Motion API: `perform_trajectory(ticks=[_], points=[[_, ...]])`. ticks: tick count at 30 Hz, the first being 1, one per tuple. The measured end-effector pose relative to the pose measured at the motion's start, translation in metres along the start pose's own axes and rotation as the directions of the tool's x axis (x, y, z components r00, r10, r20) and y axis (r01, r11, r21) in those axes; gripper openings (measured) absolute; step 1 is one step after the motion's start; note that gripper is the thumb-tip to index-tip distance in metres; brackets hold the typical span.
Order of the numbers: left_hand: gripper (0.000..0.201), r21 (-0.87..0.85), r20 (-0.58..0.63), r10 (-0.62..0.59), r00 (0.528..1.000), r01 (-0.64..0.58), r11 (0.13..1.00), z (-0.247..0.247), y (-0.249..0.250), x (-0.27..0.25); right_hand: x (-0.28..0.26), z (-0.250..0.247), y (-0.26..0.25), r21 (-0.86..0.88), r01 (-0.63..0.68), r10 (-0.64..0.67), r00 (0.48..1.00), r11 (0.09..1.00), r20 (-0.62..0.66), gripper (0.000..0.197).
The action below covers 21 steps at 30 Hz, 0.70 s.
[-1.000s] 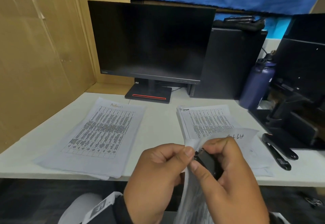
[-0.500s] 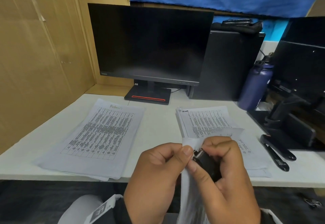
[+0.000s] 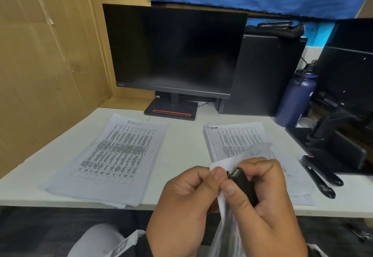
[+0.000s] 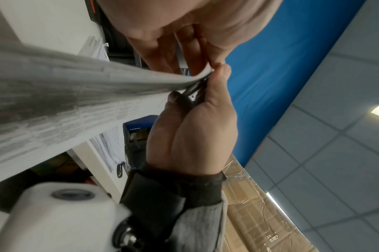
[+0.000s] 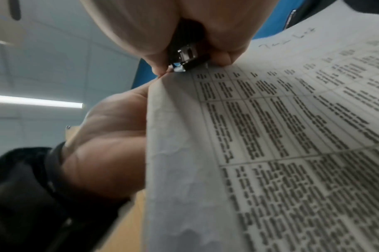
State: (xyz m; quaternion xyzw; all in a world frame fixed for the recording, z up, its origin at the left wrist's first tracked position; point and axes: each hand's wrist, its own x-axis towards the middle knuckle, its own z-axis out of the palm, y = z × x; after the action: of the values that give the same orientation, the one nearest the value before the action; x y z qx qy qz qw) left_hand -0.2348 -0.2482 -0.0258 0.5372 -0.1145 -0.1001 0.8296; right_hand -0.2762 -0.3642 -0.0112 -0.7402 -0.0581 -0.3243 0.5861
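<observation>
We see a printed stack (image 3: 119, 153) lying left on the desk (image 3: 181, 141). Our left hand (image 3: 181, 202) pinches the top corner of the held sheets (image 3: 221, 163), up over the desk's front edge. Our right hand (image 3: 268, 206) grips a small black tool (image 3: 241, 180), its metal tip touching that corner

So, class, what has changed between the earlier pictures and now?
The held sheets' top flap has drawn in toward the right hand, and the black tool's metal tip now shows. Nothing taken or released: the left hand still pinches the corner, the right still grips the tool. Desk stacks unmoved.
</observation>
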Motion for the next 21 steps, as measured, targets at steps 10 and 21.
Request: perform_trajectory(ticks=[10,21], points=[[0.024,0.094,-0.061,0.027,0.998,-0.021,0.995,-0.010,0.002,0.009,0.015,0.003,0.020,0.542,-0.600,0.546,0.789,0.588,0.282,0.044],[0.026,0.169,-0.031,0.009,0.999,-0.004,0.986,-0.018,0.004,0.015,0.028,-0.006,0.028,0.625,-0.767,0.595,0.571,0.141,0.566,0.069]])
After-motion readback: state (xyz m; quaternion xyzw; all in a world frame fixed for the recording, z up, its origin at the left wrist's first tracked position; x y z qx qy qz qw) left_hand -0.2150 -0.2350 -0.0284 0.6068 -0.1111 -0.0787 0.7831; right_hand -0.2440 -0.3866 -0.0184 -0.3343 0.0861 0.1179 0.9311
